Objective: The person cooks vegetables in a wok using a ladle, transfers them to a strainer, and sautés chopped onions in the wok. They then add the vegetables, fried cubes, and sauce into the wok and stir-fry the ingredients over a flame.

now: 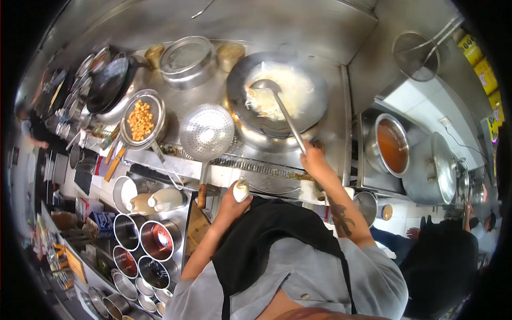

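Note:
A dark wok (316, 101) sits on the stove burner with pale, steaming liquid and food (290, 93) in it. My right hand (316, 162) is wrapped round the long handle of a metal ladle (266, 85), whose bowl rests in the wok's contents at the left. Near my waist, at the counter's front edge, my left hand (234, 202) is closed round a white cloth (241, 190). Left of the wok lies a perforated skimmer (207, 130), its wooden handle pointing toward me.
At the left, a strainer (128, 125) holds golden fried cubes (140, 120) over a pot. Several sauce pots (160, 240) and bottles (168, 200) stand lower left. On the right are a pot of orange liquid (393, 146), a large lidded pot (444, 168) and a person in black (442, 261).

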### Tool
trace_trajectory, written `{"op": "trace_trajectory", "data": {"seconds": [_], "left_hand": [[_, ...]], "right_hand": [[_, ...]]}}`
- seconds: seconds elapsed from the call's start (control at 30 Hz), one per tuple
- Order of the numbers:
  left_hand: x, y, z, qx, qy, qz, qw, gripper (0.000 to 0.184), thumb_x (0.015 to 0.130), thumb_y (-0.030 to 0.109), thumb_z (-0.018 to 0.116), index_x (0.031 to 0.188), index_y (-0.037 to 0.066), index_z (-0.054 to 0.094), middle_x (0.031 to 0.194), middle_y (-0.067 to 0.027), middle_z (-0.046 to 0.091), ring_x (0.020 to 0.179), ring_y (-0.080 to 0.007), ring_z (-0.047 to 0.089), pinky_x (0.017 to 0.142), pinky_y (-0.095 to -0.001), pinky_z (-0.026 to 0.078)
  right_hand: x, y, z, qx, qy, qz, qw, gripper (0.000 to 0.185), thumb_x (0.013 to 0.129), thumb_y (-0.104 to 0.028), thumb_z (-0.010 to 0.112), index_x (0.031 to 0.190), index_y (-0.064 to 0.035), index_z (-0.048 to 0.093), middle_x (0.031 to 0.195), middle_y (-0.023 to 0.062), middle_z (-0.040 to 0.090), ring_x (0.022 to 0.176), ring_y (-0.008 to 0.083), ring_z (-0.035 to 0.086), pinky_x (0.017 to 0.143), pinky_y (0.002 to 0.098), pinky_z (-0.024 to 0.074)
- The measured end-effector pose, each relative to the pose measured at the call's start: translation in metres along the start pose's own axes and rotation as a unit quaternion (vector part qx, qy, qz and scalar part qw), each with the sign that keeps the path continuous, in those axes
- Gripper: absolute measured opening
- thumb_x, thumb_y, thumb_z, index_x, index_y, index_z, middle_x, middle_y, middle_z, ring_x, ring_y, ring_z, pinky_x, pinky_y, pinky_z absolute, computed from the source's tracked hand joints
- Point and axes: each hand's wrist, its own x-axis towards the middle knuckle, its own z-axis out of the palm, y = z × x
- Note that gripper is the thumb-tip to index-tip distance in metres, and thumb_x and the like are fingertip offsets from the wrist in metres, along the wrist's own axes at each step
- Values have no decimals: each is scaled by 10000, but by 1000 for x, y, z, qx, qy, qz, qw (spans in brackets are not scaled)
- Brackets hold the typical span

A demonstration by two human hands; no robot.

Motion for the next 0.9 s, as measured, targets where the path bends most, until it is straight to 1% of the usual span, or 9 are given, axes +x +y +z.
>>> {"op": "trace_trajectory", "data": {"seconds": [0.1, 0.13, 0.33, 0.47, 0.57, 0.63, 0.73, 0.83, 0.9], "left_hand": [[6, -16, -21, 61, 32, -13, 998, 610, 730, 243, 768, 1229, -14, 529, 1040, -226, 652, 1002, -322, 646, 874, -377, 495], [7, -7, -29, 98, 100, -18, 990, 557, 720, 237, 765, 1185, 4, 566, 976, -222, 665, 949, -337, 658, 841, -393, 508], [13, -56, -63, 426, 195, 22, 883, 539, 688, 263, 730, 1131, -3, 579, 1141, -262, 537, 1035, -442, 552, 885, -455, 467], [8, -90, -60, 395, 165, -57, 902, 520, 685, 312, 713, 1076, -11, 599, 1164, -274, 512, 1042, -466, 525, 895, -502, 454], [6, -89, -60, 318, 94, -124, 935, 486, 692, 315, 700, 1048, -4, 611, 1115, -268, 545, 1052, -457, 520, 899, -510, 452], [8, -61, -59, 316, 85, -119, 937, 462, 704, 311, 690, 1035, -2, 614, 1072, -263, 570, 1028, -454, 530, 887, -517, 456], [26, -77, -54, 319, 81, -34, 944, 435, 706, 299, 675, 994, -21, 613, 1006, -253, 596, 971, -443, 548, 849, -520, 469], [49, -60, -52, 348, 94, -99, 927, 446, 709, 295, 667, 969, -62, 603, 1010, -261, 602, 965, -442, 547, 858, -508, 466], [59, -69, -54, 358, 87, -86, 926, 468, 706, 299, 663, 962, -87, 594, 1017, -273, 604, 980, -446, 544, 880, -489, 460]], "right_hand": [[-22, 27, -15, 55, -26, 0, 998, 426, 847, -97, 562, 1257, 5, 509, 920, 293, 639, 893, 446, 624, 802, 499, 497], [-23, 29, -24, 39, -27, 16, 999, 430, 847, -100, 566, 1258, 12, 507, 920, 297, 638, 892, 449, 624, 805, 499, 497], [-15, 13, -47, -36, 1, 57, 998, 428, 853, -119, 576, 1234, 61, 501, 900, 310, 633, 878, 465, 622, 771, 488, 499], [-37, 16, -42, 39, 53, -15, 998, 444, 858, -112, 571, 1260, 58, 487, 955, 306, 629, 893, 460, 618, 756, 479, 497], [-65, 3, -65, 174, -35, 69, 982, 435, 857, -123, 576, 1251, 45, 499, 969, 297, 629, 904, 456, 615, 771, 472, 497], [-70, 19, -62, 160, -42, 56, 985, 431, 855, -125, 581, 1247, 35, 505, 955, 290, 632, 910, 452, 613, 781, 470, 495], [-59, 30, -47, 39, -12, 54, 998, 428, 852, -126, 588, 1243, 31, 513, 941, 284, 636, 904, 452, 615, 777, 477, 497], [-40, 16, -32, -45, 29, 71, 996, 430, 851, -125, 592, 1245, 31, 517, 930, 289, 635, 873, 453, 621, 751, 489, 499], [-37, 12, -27, -36, 52, 52, 997, 431, 851, -127, 595, 1244, 32, 517, 920, 292, 634, 839, 452, 626, 731, 492, 502]]}}
